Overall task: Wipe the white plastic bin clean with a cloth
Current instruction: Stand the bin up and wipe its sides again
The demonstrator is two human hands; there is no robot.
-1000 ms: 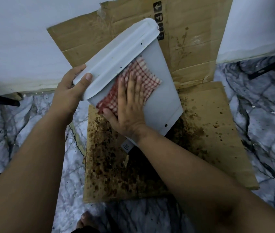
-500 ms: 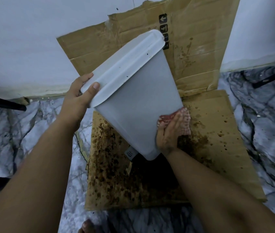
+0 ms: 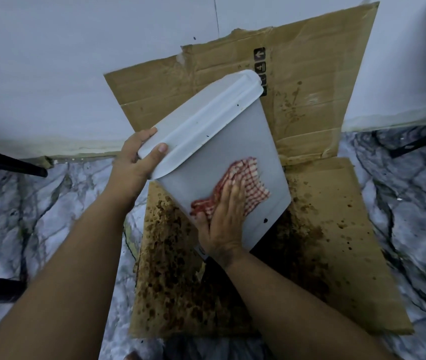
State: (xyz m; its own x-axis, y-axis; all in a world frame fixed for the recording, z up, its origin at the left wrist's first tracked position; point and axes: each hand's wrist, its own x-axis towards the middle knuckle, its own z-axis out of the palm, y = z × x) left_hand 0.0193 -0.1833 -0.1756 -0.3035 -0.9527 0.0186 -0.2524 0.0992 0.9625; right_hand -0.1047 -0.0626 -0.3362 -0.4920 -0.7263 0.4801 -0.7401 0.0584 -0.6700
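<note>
- While the left hand [image 3: 131, 162] grips the rim end of the tilted white plastic bin [image 3: 222, 152], its fingers [image 3: 158, 149] wrap closed over the lid edge.
- Right hand [image 3: 223, 216] lies flat, fingers spread, pressing a red-and-white checked cloth [image 3: 248, 178] against the bin's broad side.
- Beneath the bin, its lower end sits over a stained brown cardboard sheet [image 3: 336, 255] on the marbled floor [image 3: 37, 216].
- Behind the bin, more cardboard leans against a white wall [image 3: 76, 61].

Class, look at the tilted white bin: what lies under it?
Under the white bin lies stained brown cardboard on a marbled floor. The bin and the right hand pressing the checked cloth cover the patch directly beneath.
</note>
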